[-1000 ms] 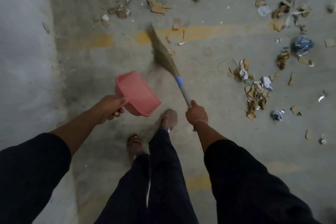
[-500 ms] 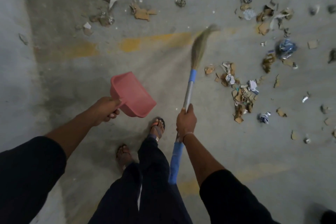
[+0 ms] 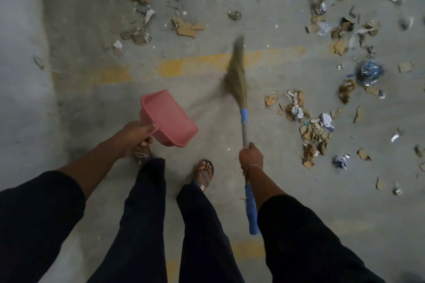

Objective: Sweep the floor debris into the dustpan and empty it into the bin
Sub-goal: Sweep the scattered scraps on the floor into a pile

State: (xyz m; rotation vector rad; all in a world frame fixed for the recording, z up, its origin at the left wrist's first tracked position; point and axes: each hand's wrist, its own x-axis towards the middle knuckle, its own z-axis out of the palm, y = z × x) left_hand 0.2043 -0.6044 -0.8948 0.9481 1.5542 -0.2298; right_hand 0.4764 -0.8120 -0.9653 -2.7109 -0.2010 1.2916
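Concrete floor [image 3: 92, 30], grey and rough, crossed by a worn yellow line [image 3: 195, 64]; debris [image 3: 310, 131] of torn cardboard, crumpled paper and foil lies mostly to the right and at the far side, well apart from the dustpan. No bin in view.

Pink plastic dustpan [image 3: 169, 117], wedge-shaped with a raised rim, is carried off the floor with nothing visible inside; left hand [image 3: 135, 138] has its fingers curled round the handle.

Grass broom [image 3: 235, 76], a soft fibrous brush blurred mid-stroke, sits on a grey shaft with blue bands; right hand [image 3: 250, 158] is closed tight around the shaft partway up.

Judgement: gathering stage, early. Short, low strokes would best draw the scattered pieces into one heap before the pan goes down. Light paper and foil will likely skitter under a hard flick; flat cardboard scraps may need the bristles pressed firm. Pan lip should sit flush on the floor.
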